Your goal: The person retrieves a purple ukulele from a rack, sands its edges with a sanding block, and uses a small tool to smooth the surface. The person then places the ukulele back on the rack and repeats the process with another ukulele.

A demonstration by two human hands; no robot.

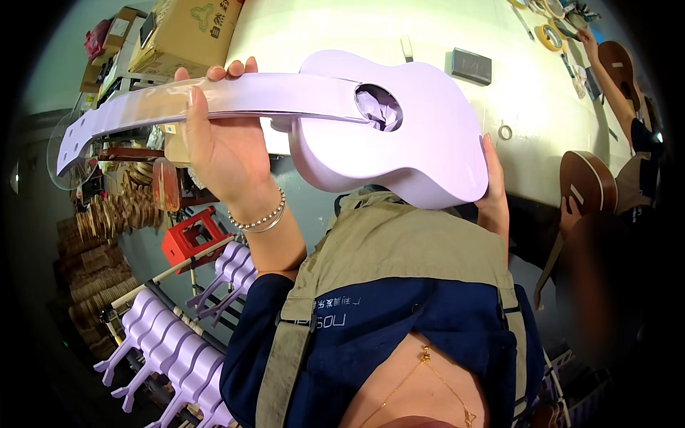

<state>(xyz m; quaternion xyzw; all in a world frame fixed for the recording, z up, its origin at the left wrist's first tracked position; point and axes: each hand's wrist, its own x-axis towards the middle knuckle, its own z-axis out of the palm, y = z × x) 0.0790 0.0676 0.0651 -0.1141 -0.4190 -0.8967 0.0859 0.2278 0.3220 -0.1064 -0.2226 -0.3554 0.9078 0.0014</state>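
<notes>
One lilac guitar (342, 153) is up at the worktop (285, 32) edge, left fingers (235, 68) wrapped round the neck (307, 91), right fingers (492, 167) holding the wide end (453, 132), and I'd grab there too since it's probably light, stiff, slick and scratch-prone.

A glossy pale lilac guitar (428, 150) is held aloft, its front facing the viewer, neck (307, 94) and headstock (73, 140) reaching left, rounded body end to the right. Crumpled lilac material (383, 114), probably paper though the shaded interior makes that uncertain, shows inside its round sound hole (367, 98).
</notes>
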